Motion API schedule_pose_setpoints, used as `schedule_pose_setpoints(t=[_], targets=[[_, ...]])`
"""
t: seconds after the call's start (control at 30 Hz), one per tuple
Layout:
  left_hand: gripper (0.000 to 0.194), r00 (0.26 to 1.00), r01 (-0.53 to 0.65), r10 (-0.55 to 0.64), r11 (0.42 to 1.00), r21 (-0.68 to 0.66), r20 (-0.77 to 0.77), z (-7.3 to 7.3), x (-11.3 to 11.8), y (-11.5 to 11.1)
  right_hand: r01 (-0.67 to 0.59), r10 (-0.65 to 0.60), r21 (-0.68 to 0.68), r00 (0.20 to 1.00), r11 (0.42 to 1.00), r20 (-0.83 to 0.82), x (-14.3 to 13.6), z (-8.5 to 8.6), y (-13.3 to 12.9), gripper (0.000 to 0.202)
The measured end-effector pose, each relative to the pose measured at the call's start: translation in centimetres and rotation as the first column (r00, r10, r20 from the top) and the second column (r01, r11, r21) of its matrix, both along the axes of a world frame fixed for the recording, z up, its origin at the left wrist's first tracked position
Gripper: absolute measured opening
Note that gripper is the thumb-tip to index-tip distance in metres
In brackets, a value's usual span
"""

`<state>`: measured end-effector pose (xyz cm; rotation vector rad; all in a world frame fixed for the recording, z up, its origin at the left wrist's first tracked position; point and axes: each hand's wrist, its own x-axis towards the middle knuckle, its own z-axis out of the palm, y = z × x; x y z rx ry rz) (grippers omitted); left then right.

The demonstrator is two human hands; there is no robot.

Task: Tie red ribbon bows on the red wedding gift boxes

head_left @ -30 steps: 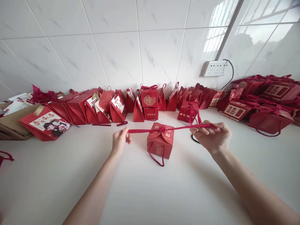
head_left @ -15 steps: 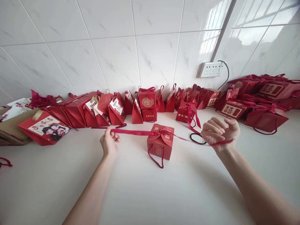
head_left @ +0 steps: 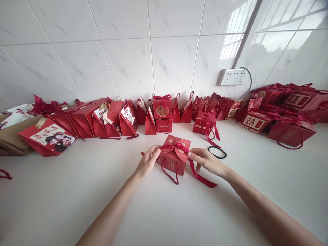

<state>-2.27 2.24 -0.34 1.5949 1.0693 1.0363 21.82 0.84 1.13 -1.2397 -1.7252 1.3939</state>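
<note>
A red gift box (head_left: 167,164) with gold characters stands on the white table before me, a twisted cord handle (head_left: 169,176) hanging down its front. Dark red ribbon (head_left: 202,177) crosses its folded top. At the box's left side, my left hand (head_left: 148,159) pinches the ribbon, and a short end sticks out behind the fingers. My right hand (head_left: 205,160) is at the right upper edge, thumb and fingers closed on the ribbon there. From it a long loose tail curves down onto the table.
Several red gift boxes (head_left: 128,119) line the tiled wall, and more are heaped at the right (head_left: 292,131). A black hair tie (head_left: 217,152) lies right of my box. Short ribbon pieces (head_left: 110,138) lie behind it. A power strip (head_left: 232,77) is on the wall.
Both hands have come inward from wide apart to the sides of the box. The ribbon, stretched taut sideways before, now lies slack over the top, its right tail drooping to the table.
</note>
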Motion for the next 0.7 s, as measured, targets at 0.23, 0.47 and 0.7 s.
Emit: schedule_pose_setpoints(t=[0.23,0.47,0.7], targets=[[0.035,0.997,0.055,-0.05,0.994,-0.092,0.057,0.9,-0.8,-0.1,0.038,-0.052,-0.056,0.96,0.998,-0.275,0.2,0.4,0.1,0.041],[0.036,0.969,-0.079,0.099,0.992,-0.097,0.226,0.9,-1.1,0.1,-0.064,-0.009,-0.119,0.845,0.991,-0.534,0.8,0.5,-0.1,0.037],[0.039,0.945,-0.195,0.207,0.978,-0.07,0.255,1.3,-1.4,0.2,-0.15,0.048,-0.117,0.791,0.982,-0.61,1.1,0.9,-0.6,0.034]])
